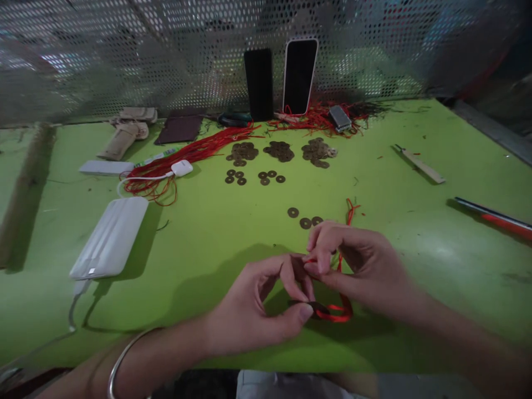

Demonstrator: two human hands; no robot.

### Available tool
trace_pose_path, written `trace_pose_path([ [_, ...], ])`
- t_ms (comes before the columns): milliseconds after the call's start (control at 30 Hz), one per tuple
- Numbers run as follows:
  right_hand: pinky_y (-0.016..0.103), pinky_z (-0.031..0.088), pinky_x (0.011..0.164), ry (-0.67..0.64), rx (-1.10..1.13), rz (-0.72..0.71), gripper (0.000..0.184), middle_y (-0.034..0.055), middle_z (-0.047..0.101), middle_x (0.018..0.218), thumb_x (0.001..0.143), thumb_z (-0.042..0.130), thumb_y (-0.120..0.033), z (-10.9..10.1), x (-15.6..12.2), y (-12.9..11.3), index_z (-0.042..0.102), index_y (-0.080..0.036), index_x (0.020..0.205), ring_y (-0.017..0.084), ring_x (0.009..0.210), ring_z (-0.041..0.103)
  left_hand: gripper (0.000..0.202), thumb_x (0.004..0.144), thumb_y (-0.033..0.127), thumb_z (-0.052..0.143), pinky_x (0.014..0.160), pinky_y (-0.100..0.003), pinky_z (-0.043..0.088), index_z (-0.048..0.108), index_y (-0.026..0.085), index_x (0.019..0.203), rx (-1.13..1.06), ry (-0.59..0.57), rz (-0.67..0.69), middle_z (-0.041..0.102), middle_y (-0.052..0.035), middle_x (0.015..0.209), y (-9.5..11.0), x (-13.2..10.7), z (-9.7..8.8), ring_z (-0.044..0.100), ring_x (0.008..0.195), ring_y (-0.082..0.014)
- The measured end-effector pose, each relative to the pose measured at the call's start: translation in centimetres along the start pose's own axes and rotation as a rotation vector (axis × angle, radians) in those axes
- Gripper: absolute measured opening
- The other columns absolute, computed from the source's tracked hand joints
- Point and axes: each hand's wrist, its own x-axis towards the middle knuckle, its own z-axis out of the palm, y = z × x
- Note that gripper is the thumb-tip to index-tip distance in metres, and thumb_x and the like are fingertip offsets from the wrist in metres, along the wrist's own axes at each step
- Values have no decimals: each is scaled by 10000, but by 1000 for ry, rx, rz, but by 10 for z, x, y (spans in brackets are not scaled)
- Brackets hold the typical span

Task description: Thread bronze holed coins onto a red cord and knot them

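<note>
Hands [266, 310] over green table [216, 233], mesh wall [124, 50]

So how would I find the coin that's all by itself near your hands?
Start at the two phones standing against the mesh wall, then come down the green table past the coin piles. Just above the right hand lie three coins; the lone coin sits leftmost, apart from the touching pair.

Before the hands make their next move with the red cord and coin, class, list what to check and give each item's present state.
1. Left hand pinches the coin: ok.
2. Right hand pinches the red cord: ok.
3. Cord passes through the coin's hole: cannot tell, fingers cover it.
4. Spare coins lie on the green table just beyond the hands: ok.
5. Cord bundle in view at left: ok.
</note>
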Motion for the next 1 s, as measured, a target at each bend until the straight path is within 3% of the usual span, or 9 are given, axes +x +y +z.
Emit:
trace_pose_path([
  [200,302,464,699,21,50,68,193,-25,591,705,732,627,-56,6,-4,3,562,-233,690,159,800,583,221,727,-3,607,749,-214,432,466,165,704,-108,-14,-22,565,10,791,0,0,2,530,760,-80],
  [333,300,493,698,24,38,76,83,-13,623,774,789,637,-175,6,-1,3,592,-245,797,154,794,608,210,747,30,609,733,-223,444,459,167,696,-158,27,-35,559,1,782,-3,2,3,532,769,-93],
  [433,334,514,756,10,-176,-9,141,26,668,934,854,577,-261,-3,13,12,608,-241,991,166,858,623,196,770,79,617,791,-273,461,457,170,701,-170,45,-41,554,-9,798,-6,3,2,550,829,-122],
  [567,469,467,885,-27,-797,-132,273,106,635,1110,880,538,-288,-17,37,39,628,-183,1115,257,1034,565,185,789,121,619,906,-347,445,459,170,710,-176,46,-79,554,-15,810,-10,4,-1,573,927,-156],
  [633,494,467,880,-100,-950,-121,319,120,626,1121,869,560,-312,-20,44,49,630,-164,1142,280,1044,551,187,792,137,621,921,-358,446,456,171,711,-189,40,-101,560,-20,827,-12,4,-2,576,953,-164],
  [867,381,528,733,-227,-1043,-72,225,100,656,923,856,584,-202,-14,48,42,688,-127,1041,200,797,599,181,799,145,620,977,-375,424,464,167,709,-225,24,-128,557,-6,819,-14,6,-2,578,923,-134],
  [1000,347,512,621,-257,-1125,-128,197,98,669,832,849,559,-119,-13,50,38,714,-144,967,182,685,591,171,799,139,621,958,-368,437,474,164,715,-231,19,-146,566,-12,836,-14,6,-2,576,942,-139],
])
